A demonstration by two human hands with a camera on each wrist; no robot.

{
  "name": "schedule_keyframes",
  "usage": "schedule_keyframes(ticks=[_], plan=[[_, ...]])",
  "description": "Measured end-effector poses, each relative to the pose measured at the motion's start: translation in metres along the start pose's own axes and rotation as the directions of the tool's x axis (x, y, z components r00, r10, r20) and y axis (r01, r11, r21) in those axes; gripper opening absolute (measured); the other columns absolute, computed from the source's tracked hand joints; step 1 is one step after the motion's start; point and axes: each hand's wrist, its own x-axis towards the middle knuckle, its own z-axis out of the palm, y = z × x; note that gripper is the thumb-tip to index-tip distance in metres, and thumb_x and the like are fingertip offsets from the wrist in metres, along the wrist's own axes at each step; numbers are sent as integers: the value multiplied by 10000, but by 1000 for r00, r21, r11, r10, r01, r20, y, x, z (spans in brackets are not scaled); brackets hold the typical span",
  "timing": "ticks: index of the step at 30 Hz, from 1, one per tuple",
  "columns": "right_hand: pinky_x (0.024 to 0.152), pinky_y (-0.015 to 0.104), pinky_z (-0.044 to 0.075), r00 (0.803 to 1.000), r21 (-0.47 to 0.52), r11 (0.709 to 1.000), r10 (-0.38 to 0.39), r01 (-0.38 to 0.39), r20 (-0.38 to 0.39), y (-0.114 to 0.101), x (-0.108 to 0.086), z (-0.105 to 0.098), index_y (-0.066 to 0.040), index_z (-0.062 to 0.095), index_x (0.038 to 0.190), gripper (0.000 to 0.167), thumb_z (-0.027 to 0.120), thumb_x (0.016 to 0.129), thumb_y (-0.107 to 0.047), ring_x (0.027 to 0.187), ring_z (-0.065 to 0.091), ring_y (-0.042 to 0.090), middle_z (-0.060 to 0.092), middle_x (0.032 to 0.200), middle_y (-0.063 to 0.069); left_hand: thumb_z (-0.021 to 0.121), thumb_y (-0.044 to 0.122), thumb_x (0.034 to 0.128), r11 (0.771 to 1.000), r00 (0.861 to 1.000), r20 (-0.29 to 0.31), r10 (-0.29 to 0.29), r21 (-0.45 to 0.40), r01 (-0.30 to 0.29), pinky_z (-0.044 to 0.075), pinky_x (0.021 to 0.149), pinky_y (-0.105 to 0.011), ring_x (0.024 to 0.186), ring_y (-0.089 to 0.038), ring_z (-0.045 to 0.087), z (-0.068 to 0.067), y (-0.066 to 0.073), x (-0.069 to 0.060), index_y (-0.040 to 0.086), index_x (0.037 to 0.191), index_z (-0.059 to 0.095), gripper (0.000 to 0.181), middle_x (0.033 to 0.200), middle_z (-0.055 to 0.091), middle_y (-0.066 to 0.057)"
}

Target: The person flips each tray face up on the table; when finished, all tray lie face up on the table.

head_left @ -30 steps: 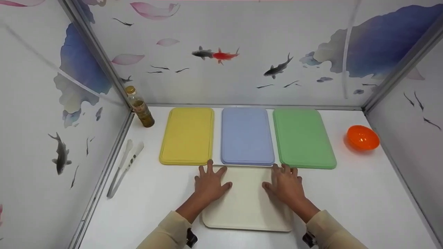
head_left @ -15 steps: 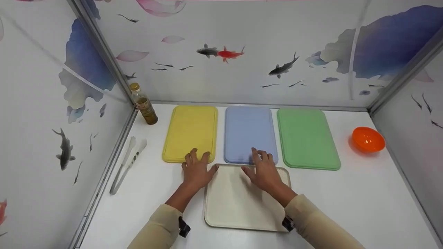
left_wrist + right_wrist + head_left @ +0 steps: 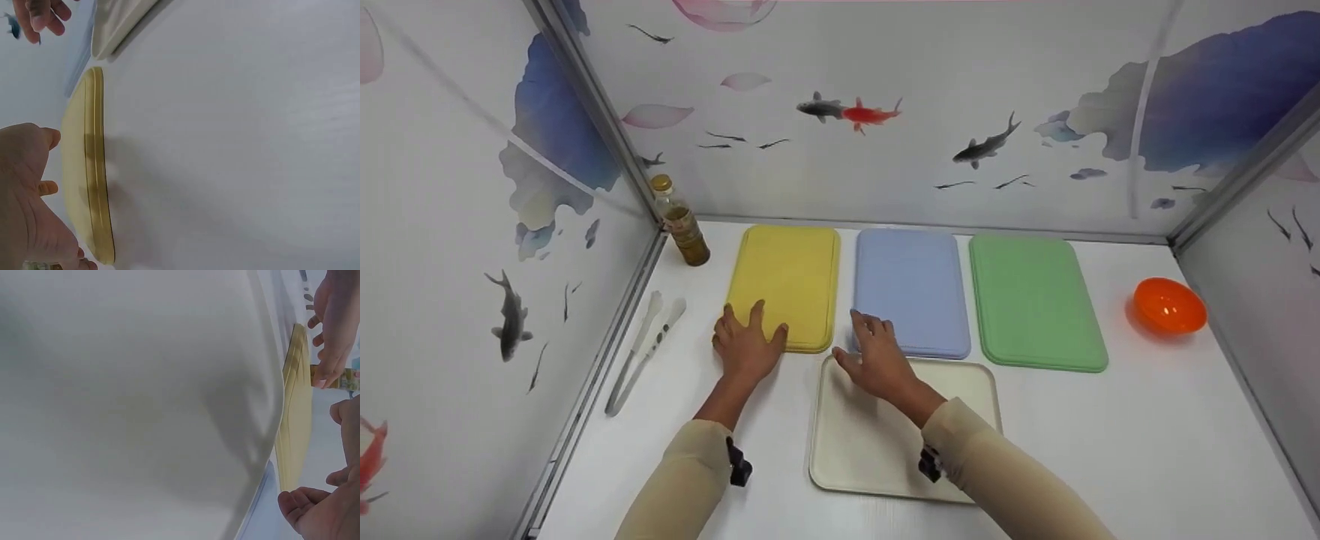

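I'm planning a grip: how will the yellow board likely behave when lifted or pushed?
The yellow board is probably stiff: it shows no obvious sag or curl. Lying flat and broad, it seems unlikely to roll or tip. Its smooth-looking top may give little grip.

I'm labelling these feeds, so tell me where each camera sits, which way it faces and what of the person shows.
Head: on the head, facing forward and down at the cream tray and yellow board; left hand, right hand and sleeves show.
Left wrist: on that wrist, facing the yellow board's edge and white table; left hand at left, part of the right at top left.
Right wrist: on that wrist, facing across the tray; both hands at right.
Shared: both wrist views show tray and yellow board.
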Motion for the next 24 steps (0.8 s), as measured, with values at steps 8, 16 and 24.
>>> schedule_keyframes(ticks=[8,16,24], plan=[[1216,633,451,992,73,997,-3,-6,124,-9,19,16,-21,339,1720,852,709,1065,-422,1538,428,511,462,1666,290,594,450,1101,990,991,95,-95,-94,103,203,1245,-776,1578,-613,164,-20,-19,15,126,1733,325,758,1727,195,-393],[1272,625,397,976,195,978,37,-80,214,-10,28,25,-46,293,1743,985,779,1004,-478,1603,395,490,386,1724,311,559,438,1110,980,984,127,-125,-141,143,222,1247,-741,1553,-594,212,-25,-22,27,120,1749,271,771,1702,269,-390],[1285,605,388,974,245,960,87,-138,211,-14,34,29,-12,288,1736,1017,782,979,-479,1597,419,472,414,1714,308,563,458,1103,974,982,129,-138,-162,158,272,1235,-719,1528,-575,278,-28,-23,34,124,1746,298,771,1700,347,-365]])
